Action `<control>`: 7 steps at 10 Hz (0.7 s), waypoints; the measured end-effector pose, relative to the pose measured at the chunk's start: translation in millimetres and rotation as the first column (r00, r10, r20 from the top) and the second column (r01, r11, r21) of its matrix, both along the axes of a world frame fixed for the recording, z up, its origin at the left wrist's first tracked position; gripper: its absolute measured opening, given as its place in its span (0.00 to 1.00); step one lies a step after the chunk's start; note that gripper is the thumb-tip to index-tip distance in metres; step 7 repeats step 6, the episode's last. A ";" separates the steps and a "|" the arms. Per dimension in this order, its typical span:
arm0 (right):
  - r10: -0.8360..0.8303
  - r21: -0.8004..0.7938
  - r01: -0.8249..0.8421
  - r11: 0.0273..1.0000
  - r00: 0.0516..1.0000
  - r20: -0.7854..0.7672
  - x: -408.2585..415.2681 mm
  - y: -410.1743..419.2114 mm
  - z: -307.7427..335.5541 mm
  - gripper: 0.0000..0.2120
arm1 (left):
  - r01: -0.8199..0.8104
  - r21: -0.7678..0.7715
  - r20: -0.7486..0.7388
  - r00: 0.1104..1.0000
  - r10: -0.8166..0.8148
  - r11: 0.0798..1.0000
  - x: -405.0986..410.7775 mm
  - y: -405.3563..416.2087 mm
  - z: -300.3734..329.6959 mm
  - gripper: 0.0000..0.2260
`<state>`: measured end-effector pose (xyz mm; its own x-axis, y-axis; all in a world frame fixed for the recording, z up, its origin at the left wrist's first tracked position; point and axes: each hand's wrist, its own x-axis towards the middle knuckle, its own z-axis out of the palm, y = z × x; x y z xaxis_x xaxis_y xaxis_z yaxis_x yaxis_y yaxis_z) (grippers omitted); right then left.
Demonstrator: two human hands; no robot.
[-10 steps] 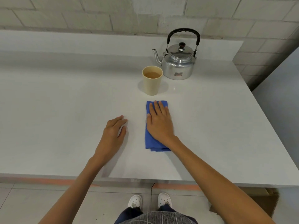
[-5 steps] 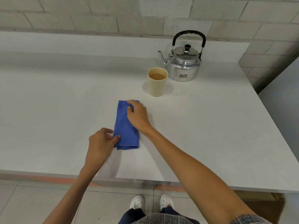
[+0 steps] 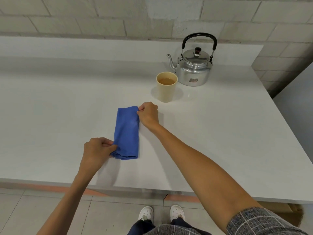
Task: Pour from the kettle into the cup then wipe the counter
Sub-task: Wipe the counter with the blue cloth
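A folded blue cloth [image 3: 127, 133] lies on the white counter [image 3: 220, 133]. My left hand [image 3: 97, 150] pinches its near left corner. At the cloth's far right corner, my right hand [image 3: 148, 114] pinches the fabric. A beige cup [image 3: 166, 89] holding brownish liquid stands just beyond my right hand. Behind the cup stands a silver kettle [image 3: 194, 70] with a black handle, its spout pointing left.
A raised ledge and a block wall [image 3: 101, 17] run along the back of the counter. The counter's near edge [image 3: 118, 187] is right below my arms, with tiled floor and my white shoes beneath. A grey surface rises at the far right.
My right hand slid the cloth leftward, then lifted off its flat press and now pinches the far corner. My left hand closed on the near corner.
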<state>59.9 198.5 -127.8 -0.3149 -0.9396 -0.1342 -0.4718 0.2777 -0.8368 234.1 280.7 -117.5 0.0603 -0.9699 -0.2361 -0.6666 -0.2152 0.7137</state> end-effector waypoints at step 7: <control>-0.057 -0.058 0.065 0.996 0.988 0.141 -74.3 52.6 0.6 0.06 | 0.132 -0.222 0.156 0.983 -0.098 0.966 -30.5 -14.9 6.7 0.05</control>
